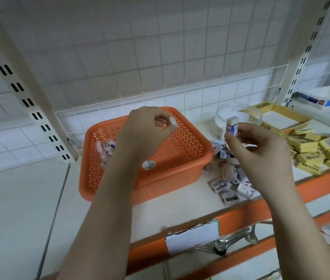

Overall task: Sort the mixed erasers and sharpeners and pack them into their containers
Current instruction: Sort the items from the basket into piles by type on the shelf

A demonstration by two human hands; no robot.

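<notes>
An orange perforated basket (180,158) stands on the white shelf with several small wrapped pieces (105,150) in its left part. My left hand (148,130) hovers over the basket, fingers curled, pinching a small white piece (172,120). A small white item (149,164) shows below that wrist, over the basket. My right hand (255,146) holds an eraser in a white and blue sleeve (232,126) upright, in front of a clear round jar (239,116). A heap of white wrapped erasers and sharpeners (231,178) lies right of the basket.
Yellow boxed erasers (317,152) are piled at the right beside a yellow cardboard tray (281,120). White and blue boxes (326,98) sit on the neighbouring shelf. The shelf has an orange front edge (251,211) with a torn label (192,237); slotted uprights stand left and right.
</notes>
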